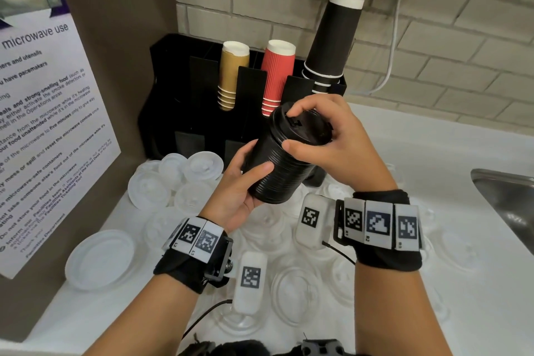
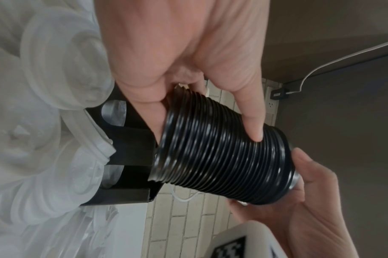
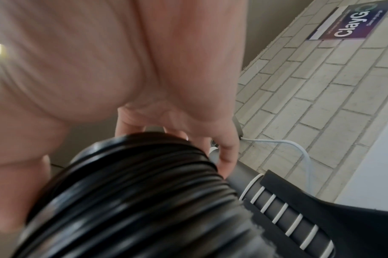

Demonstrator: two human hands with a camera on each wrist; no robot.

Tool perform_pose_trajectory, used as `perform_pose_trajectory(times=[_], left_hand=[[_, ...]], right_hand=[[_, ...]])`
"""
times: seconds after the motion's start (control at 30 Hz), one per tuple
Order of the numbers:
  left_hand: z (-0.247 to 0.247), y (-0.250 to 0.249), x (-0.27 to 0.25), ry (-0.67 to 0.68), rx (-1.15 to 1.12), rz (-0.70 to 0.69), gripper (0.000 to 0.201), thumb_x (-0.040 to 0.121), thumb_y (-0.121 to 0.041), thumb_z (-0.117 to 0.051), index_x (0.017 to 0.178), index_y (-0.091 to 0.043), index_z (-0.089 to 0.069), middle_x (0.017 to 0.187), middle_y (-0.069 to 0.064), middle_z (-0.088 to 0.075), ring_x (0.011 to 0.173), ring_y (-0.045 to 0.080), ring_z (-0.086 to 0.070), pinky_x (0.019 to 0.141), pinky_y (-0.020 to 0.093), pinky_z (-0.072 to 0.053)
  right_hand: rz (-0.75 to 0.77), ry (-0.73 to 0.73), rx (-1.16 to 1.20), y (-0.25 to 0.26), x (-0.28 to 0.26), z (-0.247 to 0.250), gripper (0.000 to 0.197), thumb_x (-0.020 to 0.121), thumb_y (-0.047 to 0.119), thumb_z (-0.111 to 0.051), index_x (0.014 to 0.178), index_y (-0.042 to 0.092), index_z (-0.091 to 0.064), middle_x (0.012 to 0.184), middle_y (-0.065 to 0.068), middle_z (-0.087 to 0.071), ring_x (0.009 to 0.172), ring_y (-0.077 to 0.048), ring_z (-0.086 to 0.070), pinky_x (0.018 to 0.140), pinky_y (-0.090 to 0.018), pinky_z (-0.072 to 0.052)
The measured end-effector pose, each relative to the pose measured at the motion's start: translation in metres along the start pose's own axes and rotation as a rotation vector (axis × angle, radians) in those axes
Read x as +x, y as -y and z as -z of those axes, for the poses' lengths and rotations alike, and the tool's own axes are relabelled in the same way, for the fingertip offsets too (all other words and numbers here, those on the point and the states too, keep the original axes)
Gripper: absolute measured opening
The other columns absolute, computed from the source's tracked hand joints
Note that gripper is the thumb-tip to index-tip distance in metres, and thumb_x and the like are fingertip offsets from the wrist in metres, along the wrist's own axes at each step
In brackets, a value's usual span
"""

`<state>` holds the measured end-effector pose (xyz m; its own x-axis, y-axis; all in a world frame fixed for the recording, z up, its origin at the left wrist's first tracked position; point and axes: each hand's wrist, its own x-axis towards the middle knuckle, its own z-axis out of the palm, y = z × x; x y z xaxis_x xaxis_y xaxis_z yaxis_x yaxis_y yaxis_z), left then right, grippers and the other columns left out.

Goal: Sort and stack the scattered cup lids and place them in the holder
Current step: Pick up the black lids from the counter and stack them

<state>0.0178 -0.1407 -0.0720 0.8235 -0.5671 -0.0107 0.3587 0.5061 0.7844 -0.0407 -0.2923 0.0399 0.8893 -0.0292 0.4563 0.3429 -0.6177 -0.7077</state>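
Black lid stack [image 1: 284,153] held tilted above scattered white lids [image 1: 173,182]. Left hand [image 1: 239,191] curled round lower end; right hand [image 1: 326,139] gripping top. Cup holder [image 1: 173,95] beyond.

White desk [image 1: 433,170]: black cup holder [image 1: 164,101] stands at the far left corner against the wall. Clear and white lids [image 1: 153,191] lie scattered, overlapping, from its base toward the near edge. Steel sink [image 1: 508,202] set into right edge.
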Motion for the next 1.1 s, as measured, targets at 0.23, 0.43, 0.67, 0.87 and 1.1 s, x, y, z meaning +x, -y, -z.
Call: perform_pose_trajectory(times=[0.23, 0.43, 0.67, 0.87, 1.1], left_hand=[[0.003, 0.001, 0.001, -0.009, 0.012, -0.007, 0.063, 0.075, -0.02, -0.066, 0.135, -0.026, -0.049, 0.139, 0.009, -0.056, 0.111, 0.022, -0.065, 0.075, 0.035, -0.06], [0.005, -0.001, 0.002, -0.002, -0.012, -0.01, 0.062, 0.075, -0.021, -0.069, 0.134, -0.027, -0.05, 0.136, 0.009, -0.057, 0.106, 0.019, -0.068, 0.075, 0.035, -0.06], [0.007, -0.01, 0.002, -0.045, -0.073, -0.042, 0.062, 0.083, -0.017, -0.068, 0.14, -0.022, -0.045, 0.127, 0.004, -0.063, 0.109, 0.018, -0.066, 0.087, 0.038, -0.058], [0.025, -0.059, -0.002, -0.079, -0.043, -0.155, 0.071, 0.082, -0.021, -0.063, 0.148, -0.014, -0.036, 0.135, 0.01, -0.058, 0.119, 0.024, -0.061, 0.09, 0.041, -0.057], [0.036, -0.115, -0.002, -0.035, -0.014, -0.181, 0.053, 0.094, -0.024, -0.052, 0.144, -0.008, -0.038, 0.132, 0.009, -0.06, 0.122, 0.025, -0.06, 0.088, 0.039, -0.055]], right_hand=[[0.018, 0.02, -0.022, -0.004, 0.002, -0.002, 0.039, 0.068, 0.009, -0.083, 0.101, 0.021, -0.066, 0.113, 0.01, -0.047, 0.112, -0.004, -0.05, 0.092, -0.013, -0.043], [0.0, 0.005, 0.015, -0.003, 0.005, -0.003, 0.037, 0.076, 0.008, -0.077, 0.106, 0.022, -0.062, 0.115, 0.004, -0.05, 0.114, -0.011, -0.052, 0.096, -0.022, -0.044], [-0.072, -0.026, 0.208, -0.002, 0.019, 0.001, 0.023, 0.086, 0.029, -0.063, 0.106, 0.028, -0.054, 0.115, 0.006, -0.056, 0.111, -0.011, -0.056, 0.092, -0.024, -0.046], [-0.305, 0.691, -0.517, -0.017, 0.031, -0.003, 0.01, 0.091, 0.027, -0.058, 0.092, 0.022, -0.067, 0.089, 0.01, -0.063, 0.088, -0.012, -0.059, 0.073, -0.021, -0.047], [0.306, 1.196, -0.579, 0.012, 0.002, -0.114, 0.072, 0.082, 0.042, -0.072, 0.144, 0.02, -0.04, 0.145, -0.007, -0.04, 0.132, -0.024, -0.035, 0.111, -0.036, -0.03]])
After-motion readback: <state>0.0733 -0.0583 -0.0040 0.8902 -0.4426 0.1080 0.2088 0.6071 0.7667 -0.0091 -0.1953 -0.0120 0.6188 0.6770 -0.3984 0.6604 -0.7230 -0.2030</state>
